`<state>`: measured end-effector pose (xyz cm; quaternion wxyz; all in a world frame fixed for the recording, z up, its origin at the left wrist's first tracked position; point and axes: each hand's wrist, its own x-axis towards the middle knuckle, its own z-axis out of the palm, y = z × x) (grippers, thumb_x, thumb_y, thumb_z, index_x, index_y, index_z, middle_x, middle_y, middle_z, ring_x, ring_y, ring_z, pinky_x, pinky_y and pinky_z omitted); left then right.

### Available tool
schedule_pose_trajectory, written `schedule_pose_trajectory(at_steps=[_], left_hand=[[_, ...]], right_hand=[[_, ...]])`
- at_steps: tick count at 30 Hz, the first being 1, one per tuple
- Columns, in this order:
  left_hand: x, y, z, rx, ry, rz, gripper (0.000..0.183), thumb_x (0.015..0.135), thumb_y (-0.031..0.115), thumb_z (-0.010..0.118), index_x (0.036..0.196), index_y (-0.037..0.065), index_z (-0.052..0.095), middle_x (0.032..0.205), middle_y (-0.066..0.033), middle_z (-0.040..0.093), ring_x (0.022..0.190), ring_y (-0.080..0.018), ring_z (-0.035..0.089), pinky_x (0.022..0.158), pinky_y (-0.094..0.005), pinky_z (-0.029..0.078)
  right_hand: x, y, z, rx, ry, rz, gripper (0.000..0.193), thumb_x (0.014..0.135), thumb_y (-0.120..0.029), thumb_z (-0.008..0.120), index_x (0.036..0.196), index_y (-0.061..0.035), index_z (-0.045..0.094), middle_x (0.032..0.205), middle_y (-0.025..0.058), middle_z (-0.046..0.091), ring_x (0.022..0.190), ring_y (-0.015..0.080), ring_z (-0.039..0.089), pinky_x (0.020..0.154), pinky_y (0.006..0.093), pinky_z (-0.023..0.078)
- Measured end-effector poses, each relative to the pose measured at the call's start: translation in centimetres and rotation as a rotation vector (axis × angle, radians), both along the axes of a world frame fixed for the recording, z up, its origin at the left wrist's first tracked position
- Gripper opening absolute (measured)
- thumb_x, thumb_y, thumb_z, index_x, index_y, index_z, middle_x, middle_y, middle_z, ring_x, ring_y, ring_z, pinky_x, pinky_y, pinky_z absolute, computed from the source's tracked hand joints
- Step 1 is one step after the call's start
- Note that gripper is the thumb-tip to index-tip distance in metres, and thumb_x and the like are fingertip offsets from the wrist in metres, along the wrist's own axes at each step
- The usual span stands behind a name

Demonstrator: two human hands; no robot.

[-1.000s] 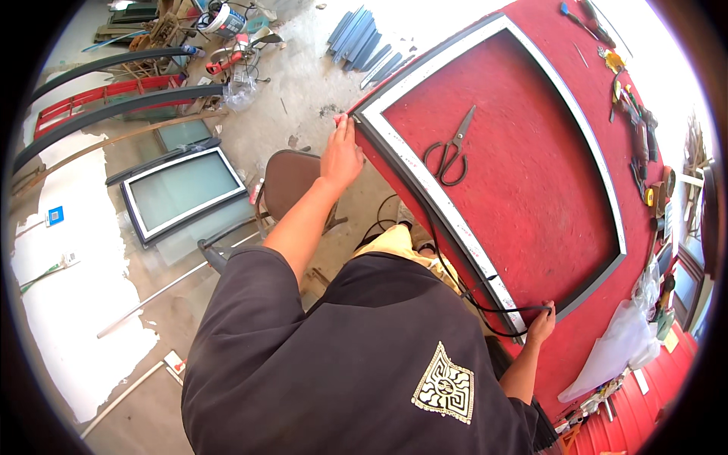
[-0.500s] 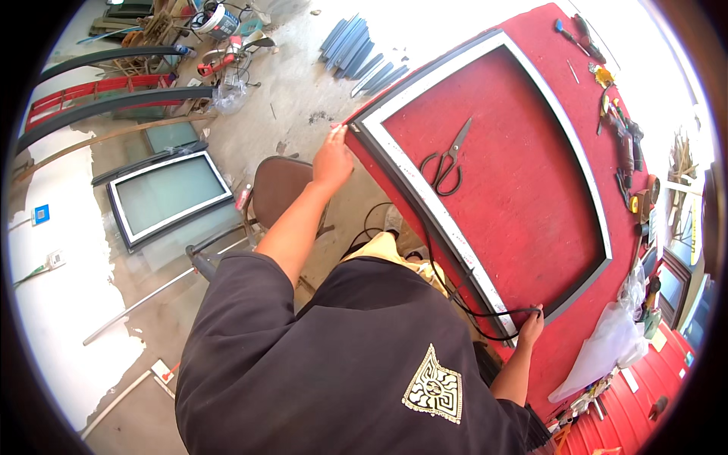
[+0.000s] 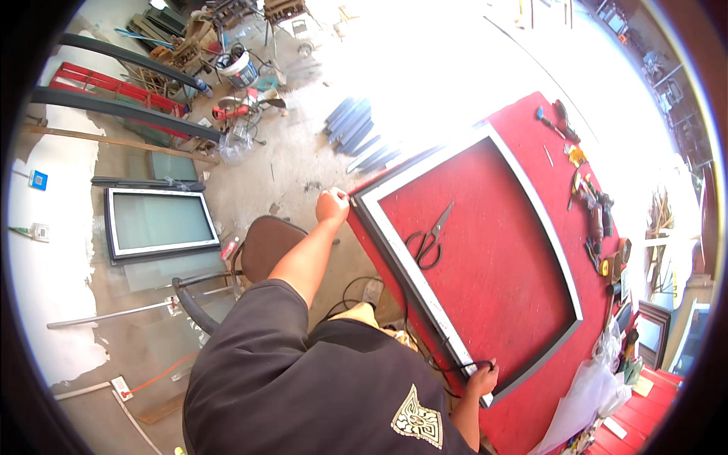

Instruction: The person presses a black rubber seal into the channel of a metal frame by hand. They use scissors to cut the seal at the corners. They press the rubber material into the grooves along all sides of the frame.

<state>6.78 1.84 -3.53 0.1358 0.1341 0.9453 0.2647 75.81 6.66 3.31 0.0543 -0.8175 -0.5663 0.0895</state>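
Note:
A window frame (image 3: 415, 297) with white faces and dark grey edges lies on a red-topped table (image 3: 523, 425). My left hand (image 3: 332, 206) is at the frame's far left corner, its fingers curled closed; whatever they hold is too small to make out. At the near corner, my right hand (image 3: 483, 378) grips a thin black flexible strip (image 3: 455, 368) against the frame. The strip loops down beside the table's near edge toward the floor. Black-handled scissors (image 3: 429, 241) rest inside the frame's opening, blades pointing away from me.
Hand tools (image 3: 597, 208) line the table's right edge, with clear plastic sheeting (image 3: 580, 402) nearer me. A brown chair (image 3: 269, 246) stands left of the table. Beyond are blue-grey bars (image 3: 350, 125) on the floor, a bucket (image 3: 241, 72) and a glazed window panel (image 3: 161, 220).
My view has tilted upward, showing more of the floor beyond the table. My left hand's fingers look more tightly curled at the corner. The right hand keeps its grip on the black strip.

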Motion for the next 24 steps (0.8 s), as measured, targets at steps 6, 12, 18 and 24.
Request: schedule_pose_trajectory(at_steps=[6, 12, 18, 24], left_hand=[[0.3, 1.0, 0.4, 0.004, -0.071, 0.081, 0.014, 0.092, 0.029, 0.078, 0.097, 0.018, 0.086, 0.105, -0.0169, 0.083, 0.102, -0.0376, 0.08, 0.091, -0.0513, 0.064], [-0.1, 1.1, 0.8, 0.011, -0.141, 0.062, 0.021, 0.093, 0.034, 0.082, 0.102, 0.015, 0.086, 0.109, -0.0165, 0.083, 0.106, -0.0371, 0.079, 0.095, -0.0496, 0.063], [2.9, -0.5, -0.8, 0.128, -0.029, 0.127, 0.04, 0.094, 0.031, 0.081, 0.13, 0.014, 0.074, 0.124, -0.0159, 0.072, 0.118, -0.0382, 0.071, 0.104, -0.0485, 0.059], [12.2, -5.9, -4.7, 0.289, -0.306, 0.184, 0.07, 0.091, 0.015, 0.079, 0.156, 0.007, 0.056, 0.119, -0.0168, 0.075, 0.11, -0.034, 0.074, 0.097, -0.0462, 0.06]], right_hand=[[-1.0, -0.3, 0.3, 0.036, -0.069, -0.037, 0.046, 0.109, -0.043, 0.057, 0.113, -0.0031, 0.079, 0.103, 0.0285, 0.079, 0.096, 0.0543, 0.073, 0.083, 0.0646, 0.053], [1.2, 0.1, -1.9, -0.013, -0.054, -0.047, 0.047, 0.106, -0.041, 0.058, 0.13, -0.0055, 0.077, 0.117, 0.0284, 0.079, 0.108, 0.0531, 0.074, 0.094, 0.0632, 0.056], [-0.7, -0.1, 3.2, -0.051, 0.176, 0.073, 0.055, 0.098, -0.049, 0.06, 0.127, -0.0066, 0.079, 0.124, 0.0239, 0.08, 0.112, 0.0476, 0.075, 0.099, 0.0578, 0.056], [0.8, 0.0, -0.1, -0.062, -0.038, -0.047, 0.045, 0.102, -0.041, 0.058, 0.123, -0.0081, 0.079, 0.113, 0.026, 0.08, 0.105, 0.0522, 0.075, 0.092, 0.063, 0.056]])
